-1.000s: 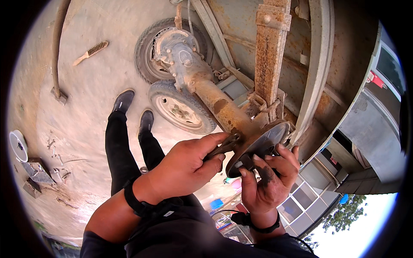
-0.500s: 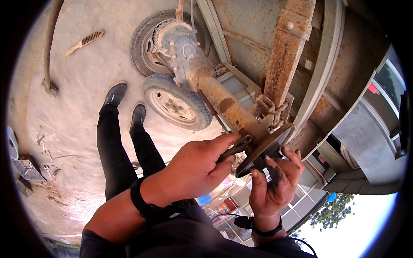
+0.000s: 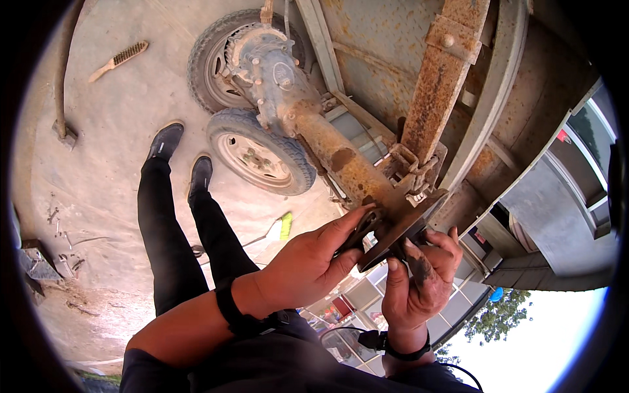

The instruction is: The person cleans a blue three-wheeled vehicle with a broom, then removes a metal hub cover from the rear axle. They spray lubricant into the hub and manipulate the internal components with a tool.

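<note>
Pinching one dark metal hand tool [image 3: 359, 230] between thumb and fingers, your left hand [image 3: 298, 262] keeps it just beside the inner side of one round flange [image 3: 398, 229], at the near end of the rusty axle tube [image 3: 344, 160]. Your right hand [image 3: 422, 281] bends its fingers against the flange's outer side; whether they clasp a part there, I cannot tell. Two wheels, one farther [image 3: 218, 72] and one nearer with a pale rim [image 3: 262, 157], stand by the differential housing [image 3: 266, 98], which bears one oval emblem [image 3: 284, 76]. One wire brush [image 3: 128, 55] and several wrenches [image 3: 65, 263] lie on the concrete floor [image 3: 111, 177]. One rusty leaf spring [image 3: 439, 92] crowds the flange; your left hand partly covers the tool.
</note>
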A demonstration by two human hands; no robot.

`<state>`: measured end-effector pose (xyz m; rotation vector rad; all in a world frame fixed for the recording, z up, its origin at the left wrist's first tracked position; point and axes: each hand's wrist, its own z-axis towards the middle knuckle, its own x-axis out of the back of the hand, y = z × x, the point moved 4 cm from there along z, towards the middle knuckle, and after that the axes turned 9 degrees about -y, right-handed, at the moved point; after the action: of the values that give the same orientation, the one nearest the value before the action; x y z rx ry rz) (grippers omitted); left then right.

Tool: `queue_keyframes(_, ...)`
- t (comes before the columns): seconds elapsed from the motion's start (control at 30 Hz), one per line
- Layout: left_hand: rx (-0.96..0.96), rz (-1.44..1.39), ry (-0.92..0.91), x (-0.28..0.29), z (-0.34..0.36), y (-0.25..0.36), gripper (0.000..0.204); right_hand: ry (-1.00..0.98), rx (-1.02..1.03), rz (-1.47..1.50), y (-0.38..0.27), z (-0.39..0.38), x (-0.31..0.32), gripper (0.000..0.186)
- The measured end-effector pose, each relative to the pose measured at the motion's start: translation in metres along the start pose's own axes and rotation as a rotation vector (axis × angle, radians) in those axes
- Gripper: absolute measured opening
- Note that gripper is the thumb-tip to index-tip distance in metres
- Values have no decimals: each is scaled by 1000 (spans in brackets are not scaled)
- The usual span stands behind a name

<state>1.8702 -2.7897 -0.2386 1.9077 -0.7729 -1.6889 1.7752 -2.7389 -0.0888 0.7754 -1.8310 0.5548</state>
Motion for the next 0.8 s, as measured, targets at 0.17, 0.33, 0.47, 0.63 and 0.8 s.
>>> queue_keyframes(0.17, 119, -100, -183, 5, -2, -1, 57, 8, -1, 5, 1, -1, -1, 33)
queue_keyframes(0.33, 146, -68, -159, 12, -2, 9, 53, -1, -16, 16, 1, -1, -1, 32)
queue_keyframes(0.47, 141, 73, -158, 25, -4, 21, 49, -12, -27, 24, 2, -1, -1, 32)
queue_keyframes(0.63, 79, 208, -141, 48, -2, 40, 44, -18, -39, 39, 4, -3, 0, 35)
queue_keyframes(0.8, -60, 425, -67, 68, 20, 68, 28, -20, -52, 49, 2, 3, -1, 38)
